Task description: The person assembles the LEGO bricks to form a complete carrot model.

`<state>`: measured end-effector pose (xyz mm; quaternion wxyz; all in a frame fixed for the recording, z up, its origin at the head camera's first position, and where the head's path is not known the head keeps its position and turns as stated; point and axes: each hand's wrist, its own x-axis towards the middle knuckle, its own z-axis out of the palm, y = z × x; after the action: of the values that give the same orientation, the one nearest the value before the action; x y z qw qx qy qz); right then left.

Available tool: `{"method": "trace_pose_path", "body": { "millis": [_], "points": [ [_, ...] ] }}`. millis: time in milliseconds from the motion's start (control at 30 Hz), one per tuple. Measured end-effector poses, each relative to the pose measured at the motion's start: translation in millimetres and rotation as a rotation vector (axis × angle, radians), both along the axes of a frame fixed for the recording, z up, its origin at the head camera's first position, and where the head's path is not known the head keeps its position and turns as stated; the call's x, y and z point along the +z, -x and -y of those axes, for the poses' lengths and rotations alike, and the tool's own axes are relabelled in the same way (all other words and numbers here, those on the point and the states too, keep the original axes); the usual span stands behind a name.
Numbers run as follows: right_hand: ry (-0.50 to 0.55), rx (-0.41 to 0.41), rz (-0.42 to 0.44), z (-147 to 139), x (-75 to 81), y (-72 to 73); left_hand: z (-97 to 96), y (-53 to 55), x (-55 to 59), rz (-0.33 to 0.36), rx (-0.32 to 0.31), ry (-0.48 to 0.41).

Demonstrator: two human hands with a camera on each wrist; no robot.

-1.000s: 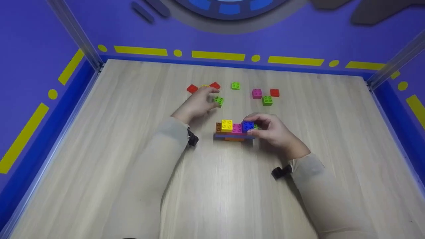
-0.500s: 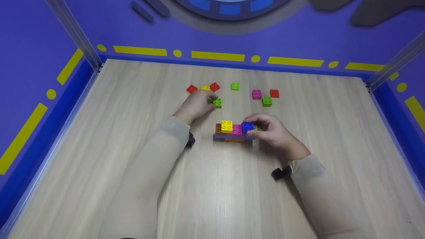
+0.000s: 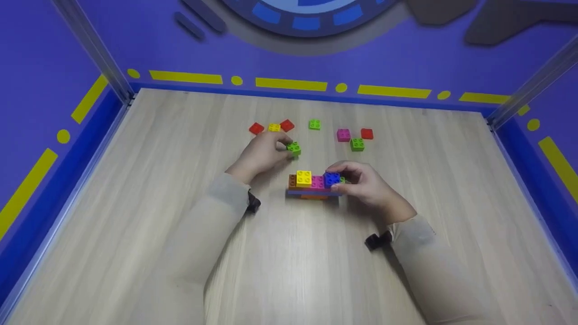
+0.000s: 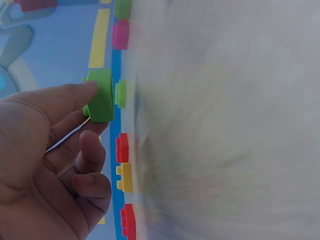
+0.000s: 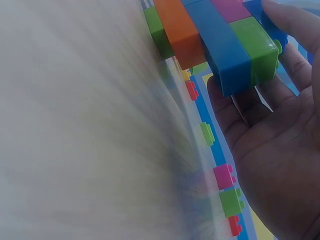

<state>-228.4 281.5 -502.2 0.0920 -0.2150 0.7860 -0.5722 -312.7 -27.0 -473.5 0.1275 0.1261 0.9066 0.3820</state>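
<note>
My left hand (image 3: 264,152) pinches a green toy brick (image 3: 294,148) between thumb and fingertips. In the left wrist view this green brick (image 4: 102,97) shows its side, studs facing the palm. My right hand (image 3: 368,183) grips the right end of a built stack of bricks, thumb and fingers around its blue brick (image 3: 332,179). A yellow brick (image 3: 304,178), a pink brick (image 3: 318,182) and a brown brick (image 3: 292,181) also belong to the stack. Below them run a long blue brick (image 5: 220,47) and an orange brick (image 5: 181,35), seen in the right wrist view.
Behind the hands lie loose bricks: red (image 3: 256,128), yellow (image 3: 274,127), another red (image 3: 287,125) and light green (image 3: 314,124). Farther right are a pink one (image 3: 343,135), a green one (image 3: 357,144) and a red one (image 3: 367,133). Blue walls (image 3: 289,58) enclose the wooden table (image 3: 271,271).
My left fingers have closed on the green brick, which has shifted slightly and turned. The right hand keeps its hold on the stack. The head view has tilted a little upward.
</note>
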Motion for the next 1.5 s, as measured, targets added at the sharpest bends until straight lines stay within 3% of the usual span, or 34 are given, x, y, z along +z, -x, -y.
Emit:
{"method": "trace_pose_path", "body": {
  "millis": [167,633,933,1267,1500],
  "points": [
    [-0.004,-0.001,0.014,0,-1.8,0.1,2.4,-7.8,3.2,0.007,-0.015,-0.041],
    [-0.010,0.003,0.020,1,-3.2,0.7,10.6,-26.8,14.5,-0.086,-0.040,-0.159],
    [-0.016,-0.017,0.074,2,-0.5,-1.1,1.4,-47.7,32.4,-0.125,-0.145,-0.235],
    [0.025,0.033,0.031,0,-1.1,2.2,-8.0,-67.8,51.4,-0.122,-0.235,-0.208],
    [0.059,0.048,0.009,0,-2.4,2.7,-12.9,-72.7,51.5,-0.117,-0.284,-0.148]
  ]
}}
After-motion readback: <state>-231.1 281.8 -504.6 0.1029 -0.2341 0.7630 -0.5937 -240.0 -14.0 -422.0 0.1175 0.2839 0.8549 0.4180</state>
